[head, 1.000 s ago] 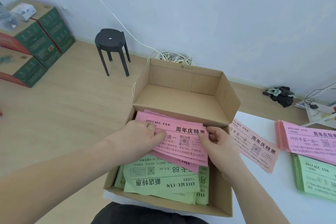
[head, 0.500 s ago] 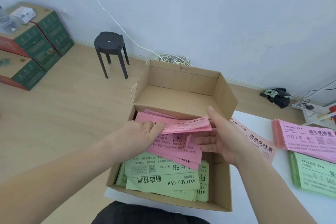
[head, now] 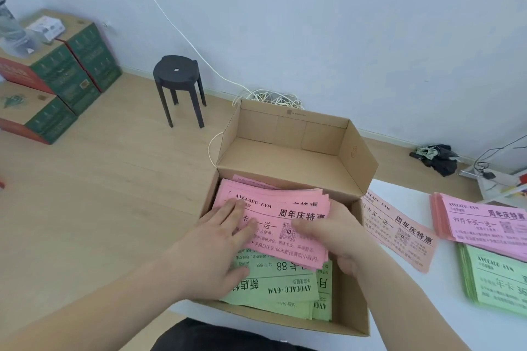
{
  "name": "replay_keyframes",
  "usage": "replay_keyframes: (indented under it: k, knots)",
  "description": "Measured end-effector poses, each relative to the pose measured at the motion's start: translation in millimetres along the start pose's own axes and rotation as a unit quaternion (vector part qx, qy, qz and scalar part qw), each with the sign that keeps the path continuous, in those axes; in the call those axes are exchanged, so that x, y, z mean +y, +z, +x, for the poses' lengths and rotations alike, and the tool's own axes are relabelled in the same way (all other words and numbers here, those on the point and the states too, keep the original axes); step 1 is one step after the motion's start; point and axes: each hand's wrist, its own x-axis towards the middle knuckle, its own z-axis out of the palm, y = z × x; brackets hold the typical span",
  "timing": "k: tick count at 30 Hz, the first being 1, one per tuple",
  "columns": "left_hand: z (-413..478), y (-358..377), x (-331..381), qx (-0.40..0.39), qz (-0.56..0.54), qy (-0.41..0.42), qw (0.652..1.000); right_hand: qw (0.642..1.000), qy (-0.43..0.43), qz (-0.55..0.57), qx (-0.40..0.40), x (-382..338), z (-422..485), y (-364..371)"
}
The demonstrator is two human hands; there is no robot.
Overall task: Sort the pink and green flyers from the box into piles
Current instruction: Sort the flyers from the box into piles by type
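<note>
1. right now you are in the gathering step. a fanned bundle of pink flyers (head: 288,209) lies at the far end of the box (head: 352,319), on top of the green flyers (head: 285,289) that show at the near end.
2. your left hand (head: 216,245) lies flat on the bundle's left half. its fingers (head: 228,209) are straight and slightly spread, pressing down and holding nothing.
3. your right hand (head: 345,245) is at the bundle's right edge with the thumb laid over the top sheet. the fingers beneath are hidden, so it reads as a pinch on the pink flyers. how many sheets it has, i cannot tell.
4. on the table (head: 427,310), right of the box, a pink pile (head: 484,221) lies beyond a green pile (head: 502,282) and overlaps its far edge. one loose pink flyer (head: 399,232) lies between the box and the piles, just beside the box wall.
5. next, as i judge it, square the fanned edges, lift only pink sheets clear of the box wall, and carry them right to the pink pile.
6. thin sheets like these may slide apart in a one-sided pinch, and a green flyer could cling underneath, so check the underside before you set them down.
7. plenty of green remains in the box, so the sorting looks only partway done.
</note>
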Motion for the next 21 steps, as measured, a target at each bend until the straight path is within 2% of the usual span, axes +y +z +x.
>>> replay_keyframes:
  k: [2, 5, 7, 11, 12, 16, 19, 21]
  knots:
    - [2.7, 0.7, -4.1, 0.073, -0.038, -0.001, 0.997, 1.0, -0.023, -0.001, 0.016, 4.6, -1.7, 5.4]
    - [10.2, -1.8, -14.4, 0.149, -0.159, -0.046, 0.975, 0.995, -0.085, -0.002, 0.042, 8.6, -14.1, 3.4]
    - [13.4, -8.8, -18.9, 0.152, -0.21, -0.083, 0.962, 0.989, -0.147, -0.023, 0.017, 10.6, -27.3, -4.6]
    - [12.5, -26.5, -22.2, 0.206, -0.255, -0.076, 0.942, 0.962, -0.261, -0.045, -0.072, 13.1, -45.4, -26.0]
    - [11.1, -31.8, -21.7, 0.212, -0.266, -0.075, 0.937, 0.956, -0.279, -0.054, -0.078, 13.7, -46.2, -29.0]
    - [7.0, -47.3, -18.3, 0.145, -0.361, -0.086, 0.917, 0.948, -0.301, -0.072, -0.075, 12.3, -41.7, -38.3]
    - [10.0, -47.0, -23.3, 0.158, -0.395, -0.098, 0.9, 0.954, -0.288, -0.045, -0.066, 11.6, -29.6, -43.8]
    - [10.5, -51.0, -23.9, 0.16, -0.38, -0.08, 0.907, 0.961, -0.275, -0.023, -0.038, 10.3, -23.2, -43.2]
